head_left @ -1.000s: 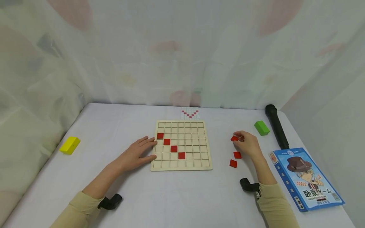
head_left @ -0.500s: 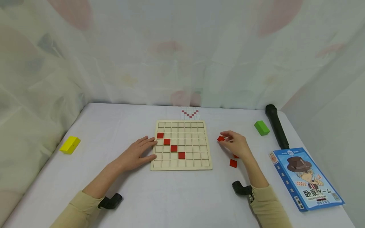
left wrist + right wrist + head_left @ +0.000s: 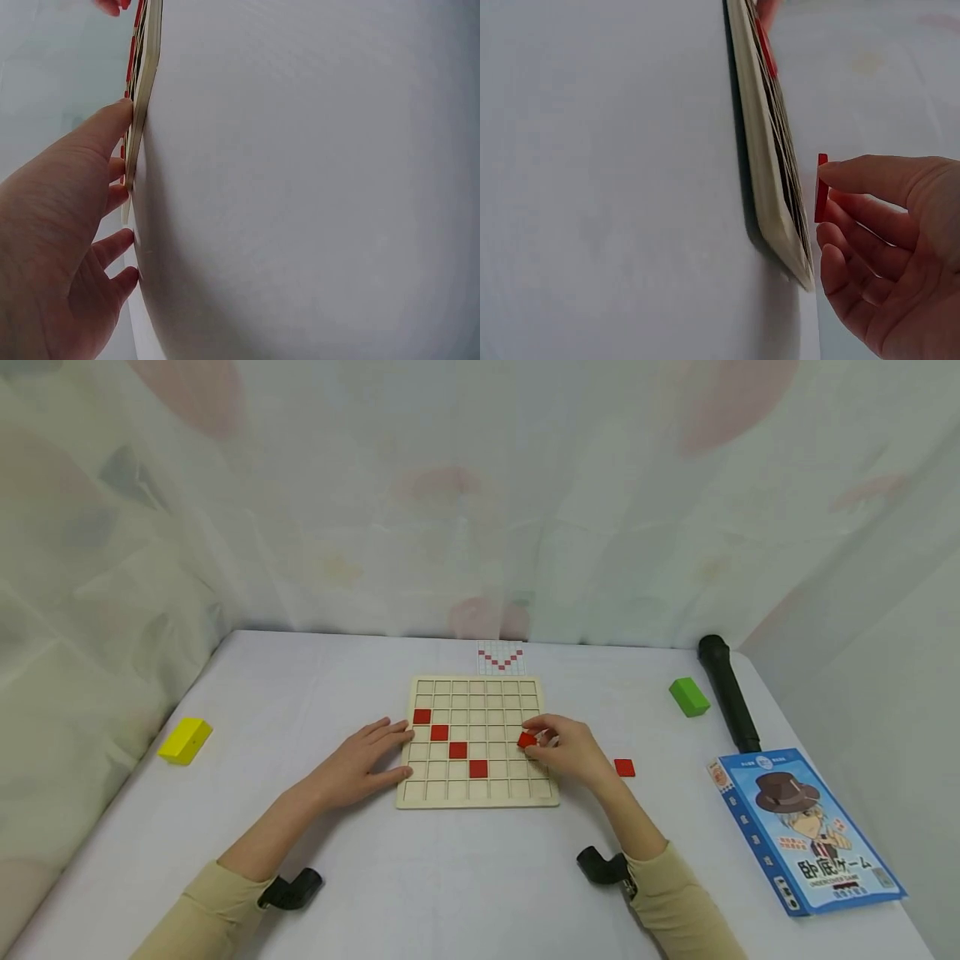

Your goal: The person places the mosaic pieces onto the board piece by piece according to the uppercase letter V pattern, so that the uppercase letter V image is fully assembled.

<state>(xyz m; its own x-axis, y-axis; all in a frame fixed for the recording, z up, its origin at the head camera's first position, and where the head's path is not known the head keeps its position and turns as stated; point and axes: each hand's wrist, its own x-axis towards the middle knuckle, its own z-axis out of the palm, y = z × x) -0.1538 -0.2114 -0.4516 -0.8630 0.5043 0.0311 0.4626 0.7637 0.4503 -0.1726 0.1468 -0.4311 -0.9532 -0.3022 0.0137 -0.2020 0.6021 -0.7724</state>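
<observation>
A pale wooden grid board (image 3: 477, 803) lies flat on the white table. Several red square tiles sit in its cells, stepping down diagonally from the left edge to a lowest tile (image 3: 477, 768). My left hand (image 3: 360, 766) rests with spread, straight fingers at the board's left edge; the left wrist view shows its thumb (image 3: 112, 124) touching the rim. Over the right part of the board, my right hand (image 3: 567, 750) pinches another red tile (image 3: 527, 740) between thumb and fingers. In the right wrist view that tile (image 3: 822, 187) is held on edge, slightly above the board surface.
A loose red tile (image 3: 624, 767) lies right of the board, partly beside my right forearm. Behind the board is a small pattern card (image 3: 501, 657) with a red V. A green block (image 3: 688, 697), black microphone (image 3: 727, 693) and blue box (image 3: 810, 835) stand right; a yellow block (image 3: 184, 742) left.
My right hand has carried the pinched red tile leftward from the loose tiles to over the board's right side. The forearm now covers one loose tile. My left hand has stayed still.
</observation>
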